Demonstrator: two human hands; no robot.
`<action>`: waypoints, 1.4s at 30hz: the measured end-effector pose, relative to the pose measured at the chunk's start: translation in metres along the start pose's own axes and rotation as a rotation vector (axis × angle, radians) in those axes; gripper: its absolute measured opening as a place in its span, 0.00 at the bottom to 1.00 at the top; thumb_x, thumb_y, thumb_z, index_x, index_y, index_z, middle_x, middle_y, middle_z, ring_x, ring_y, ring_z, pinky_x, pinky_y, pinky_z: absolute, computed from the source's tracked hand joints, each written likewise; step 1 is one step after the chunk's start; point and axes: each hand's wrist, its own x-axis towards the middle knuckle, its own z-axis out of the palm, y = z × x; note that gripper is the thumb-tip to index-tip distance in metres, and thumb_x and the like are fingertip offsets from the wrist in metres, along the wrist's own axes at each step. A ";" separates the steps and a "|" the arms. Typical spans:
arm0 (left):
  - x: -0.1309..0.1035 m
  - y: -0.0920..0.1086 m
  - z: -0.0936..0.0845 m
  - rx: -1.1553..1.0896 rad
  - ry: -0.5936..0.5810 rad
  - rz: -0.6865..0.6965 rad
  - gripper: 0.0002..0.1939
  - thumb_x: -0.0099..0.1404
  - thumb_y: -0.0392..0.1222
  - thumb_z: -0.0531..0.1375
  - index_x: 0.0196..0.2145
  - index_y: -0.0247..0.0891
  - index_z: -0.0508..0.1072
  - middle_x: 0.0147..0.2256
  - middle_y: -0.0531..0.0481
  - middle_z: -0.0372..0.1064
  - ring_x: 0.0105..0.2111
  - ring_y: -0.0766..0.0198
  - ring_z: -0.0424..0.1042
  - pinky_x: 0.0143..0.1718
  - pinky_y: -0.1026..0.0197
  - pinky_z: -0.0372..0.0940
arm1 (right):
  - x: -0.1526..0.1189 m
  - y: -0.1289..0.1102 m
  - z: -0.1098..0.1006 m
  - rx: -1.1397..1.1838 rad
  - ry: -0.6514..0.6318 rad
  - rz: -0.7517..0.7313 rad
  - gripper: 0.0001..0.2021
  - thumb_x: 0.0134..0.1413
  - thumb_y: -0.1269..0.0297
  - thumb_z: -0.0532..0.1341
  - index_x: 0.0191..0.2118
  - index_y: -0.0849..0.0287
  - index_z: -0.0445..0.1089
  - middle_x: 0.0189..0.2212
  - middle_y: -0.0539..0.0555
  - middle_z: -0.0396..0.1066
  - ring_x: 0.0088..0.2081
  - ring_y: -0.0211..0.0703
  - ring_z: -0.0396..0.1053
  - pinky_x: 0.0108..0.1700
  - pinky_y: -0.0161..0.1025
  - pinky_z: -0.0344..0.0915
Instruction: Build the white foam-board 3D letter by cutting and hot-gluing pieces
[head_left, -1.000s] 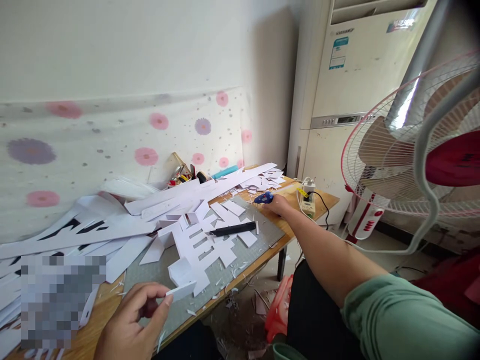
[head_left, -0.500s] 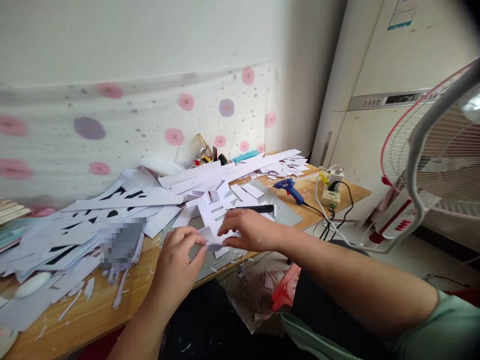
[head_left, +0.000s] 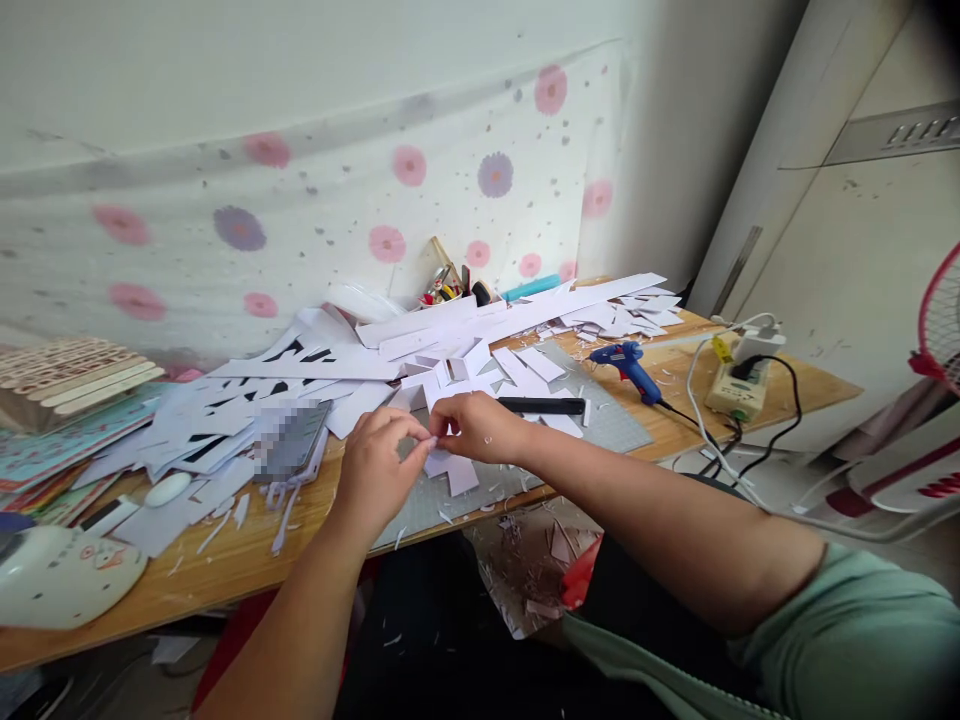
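Observation:
Both hands meet over a grey cutting mat (head_left: 607, 425) at the table's front edge. My left hand (head_left: 382, 460) pinches a small piece of white paper board (head_left: 431, 443) between thumb and fingers. The fingertips of my right hand (head_left: 476, 425) close on the same piece from the other side, hiding most of it. Just below them a white cut-out board (head_left: 461, 475) lies on the mat. Right of my right hand is a black utility knife (head_left: 541, 405), and behind it stand folded white board pieces (head_left: 454, 368).
A blue glue gun (head_left: 628, 368) rests on the table, its cord running to a power strip (head_left: 739, 385). White board sheets and scraps (head_left: 225, 400) cover the left side, near a phone (head_left: 307, 450). A popsicle-stick model (head_left: 79, 375) and a fan (head_left: 945, 320) stand at the sides.
The view has turned left, bringing the stick model into sight. My hands have come together, and my right fingers now meet my left ones at the small board piece.

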 end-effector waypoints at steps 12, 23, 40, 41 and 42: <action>-0.062 -0.063 0.043 -0.389 0.063 -0.388 0.14 0.64 0.46 0.55 0.42 0.36 0.70 0.36 0.45 0.72 0.33 0.60 0.74 0.40 0.56 0.68 | -0.004 0.016 0.034 0.075 0.068 0.178 0.04 0.47 0.73 0.64 0.33 0.62 0.74 0.27 0.50 0.73 0.29 0.34 0.66 0.32 0.30 0.57; -0.063 -0.056 0.034 -0.241 0.011 -0.188 0.13 0.65 0.40 0.55 0.45 0.40 0.75 0.39 0.47 0.72 0.40 0.59 0.72 0.44 0.57 0.66 | -0.005 0.012 0.025 -0.017 0.029 0.165 0.05 0.46 0.74 0.63 0.32 0.62 0.74 0.27 0.51 0.74 0.28 0.35 0.67 0.30 0.31 0.56; -0.063 -0.058 0.036 -0.217 0.059 -0.059 0.14 0.66 0.38 0.54 0.46 0.39 0.75 0.39 0.49 0.75 0.36 0.64 0.75 0.40 0.61 0.69 | -0.007 0.013 0.035 -0.109 0.033 0.137 0.05 0.46 0.74 0.62 0.31 0.62 0.74 0.28 0.52 0.75 0.29 0.37 0.67 0.30 0.31 0.54; -0.063 -0.058 0.036 -0.219 0.061 -0.056 0.14 0.66 0.37 0.54 0.46 0.39 0.76 0.39 0.49 0.75 0.35 0.64 0.75 0.40 0.62 0.69 | -0.008 0.013 0.035 -0.112 0.034 0.137 0.05 0.47 0.74 0.62 0.31 0.62 0.74 0.28 0.52 0.74 0.28 0.37 0.67 0.30 0.32 0.54; -0.063 -0.058 0.037 -0.220 0.062 -0.053 0.14 0.66 0.37 0.54 0.46 0.39 0.76 0.39 0.49 0.75 0.35 0.64 0.75 0.40 0.62 0.69 | -0.008 0.013 0.034 -0.113 0.034 0.136 0.05 0.47 0.74 0.62 0.31 0.62 0.74 0.28 0.52 0.74 0.28 0.37 0.66 0.30 0.32 0.54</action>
